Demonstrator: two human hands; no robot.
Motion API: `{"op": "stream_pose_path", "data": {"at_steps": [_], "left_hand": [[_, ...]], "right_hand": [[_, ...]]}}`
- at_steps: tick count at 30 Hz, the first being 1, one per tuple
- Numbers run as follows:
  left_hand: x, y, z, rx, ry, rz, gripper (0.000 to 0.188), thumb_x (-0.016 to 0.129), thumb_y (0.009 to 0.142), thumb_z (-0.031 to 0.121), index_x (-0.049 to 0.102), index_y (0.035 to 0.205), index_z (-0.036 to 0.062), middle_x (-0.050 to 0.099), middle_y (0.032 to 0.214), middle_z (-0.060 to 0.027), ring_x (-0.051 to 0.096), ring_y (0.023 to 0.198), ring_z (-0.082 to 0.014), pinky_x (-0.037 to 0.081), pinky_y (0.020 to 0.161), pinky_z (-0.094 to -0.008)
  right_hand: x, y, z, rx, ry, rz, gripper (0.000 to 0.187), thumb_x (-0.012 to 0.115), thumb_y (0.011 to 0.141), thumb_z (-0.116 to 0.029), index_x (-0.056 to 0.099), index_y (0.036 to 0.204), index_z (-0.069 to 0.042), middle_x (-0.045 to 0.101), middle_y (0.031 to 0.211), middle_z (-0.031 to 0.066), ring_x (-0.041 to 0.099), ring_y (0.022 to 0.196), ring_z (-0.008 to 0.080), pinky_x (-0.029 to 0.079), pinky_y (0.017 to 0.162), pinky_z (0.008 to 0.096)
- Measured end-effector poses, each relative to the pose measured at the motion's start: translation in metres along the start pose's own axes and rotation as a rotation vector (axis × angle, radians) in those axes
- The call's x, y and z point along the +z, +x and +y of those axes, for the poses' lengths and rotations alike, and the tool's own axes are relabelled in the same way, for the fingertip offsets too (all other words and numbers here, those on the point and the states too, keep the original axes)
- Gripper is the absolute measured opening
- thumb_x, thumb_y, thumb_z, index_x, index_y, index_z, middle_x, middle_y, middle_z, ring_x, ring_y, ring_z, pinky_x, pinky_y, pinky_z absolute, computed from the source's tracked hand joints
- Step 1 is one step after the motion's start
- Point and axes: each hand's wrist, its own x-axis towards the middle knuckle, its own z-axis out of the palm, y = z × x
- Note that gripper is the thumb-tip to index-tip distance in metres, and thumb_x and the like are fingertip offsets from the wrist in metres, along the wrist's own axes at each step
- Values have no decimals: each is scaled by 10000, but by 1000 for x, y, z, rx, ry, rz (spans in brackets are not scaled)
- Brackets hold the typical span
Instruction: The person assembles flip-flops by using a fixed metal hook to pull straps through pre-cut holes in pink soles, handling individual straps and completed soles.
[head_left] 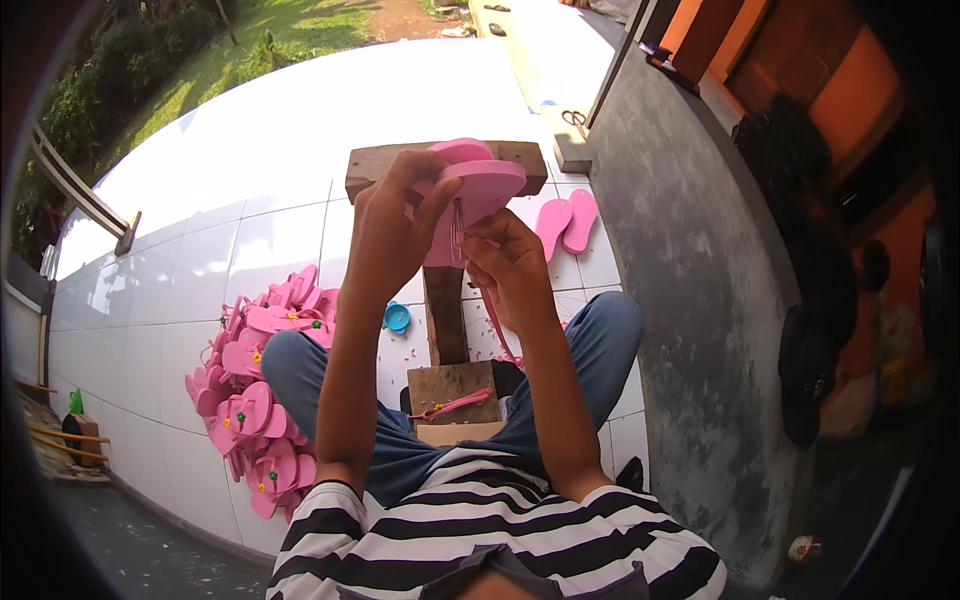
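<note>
My left hand (392, 222) is raised in front of me, closed around pink flip-flop soles (490, 178) above a wooden stand. A thin metal wire tool (457, 232) points up against the underside of the sole. Close beside it, the fingers of my right hand (508, 262) are pinched together. From that hand a pink flip-flop strap (494, 318) hangs down; the fingers hide its upper end and how it meets the wire. Another pink strap (455, 404) with a small yellow decoration lies on the wooden block (425, 385) between my legs.
A heap of pink flip-flops (255, 415) lies left of my knee. Two pink soles (566, 222) rest on the tiles at right. The wooden stand's crosspiece (370, 165) is ahead. A blue round container (397, 318), scissors (574, 119) and a grey low wall (690, 300) are nearby.
</note>
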Motion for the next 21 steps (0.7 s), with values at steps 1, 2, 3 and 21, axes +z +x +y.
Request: {"op": "stream_pose_path", "data": {"at_steps": [1, 2, 3, 21], "left_hand": [[0, -3, 0, -34, -55, 2, 212, 684, 918, 162, 592, 1048, 22, 685, 808, -104, 671, 685, -182, 518, 637, -297], [0, -5, -3, -68, -107, 12, 207, 681, 925, 162, 592, 1045, 19, 685, 800, -89, 668, 695, -152, 515, 641, -283], [0, -8, -4, -75, -158, 28, 204, 670, 934, 160, 590, 1053, 14, 684, 823, -79, 664, 737, -141, 516, 673, -281], [24, -12, -1, -202, -747, -123, 337, 543, 1017, 334, 644, 1085, 20, 643, 942, -30, 576, 892, -89, 472, 789, -262]], "right_hand": [[1, -5, 4, -9, -10, 34, 106, 641, 901, 3, 606, 989, -44, 637, 853, 25, 451, 596, 50, 351, 510, 221], [4, -11, 7, -17, -23, 61, 101, 644, 907, -15, 611, 996, -47, 628, 838, 9, 481, 627, 50, 375, 531, 211], [7, -13, 7, -38, -40, 80, 98, 647, 913, -34, 617, 1004, -50, 619, 822, -7, 511, 658, 49, 399, 552, 200], [-6, 7, -34, -127, -606, -98, 672, 817, 751, -88, 492, 1339, -73, 533, 1286, 66, 553, 1201, 172, 542, 942, 334]]}}
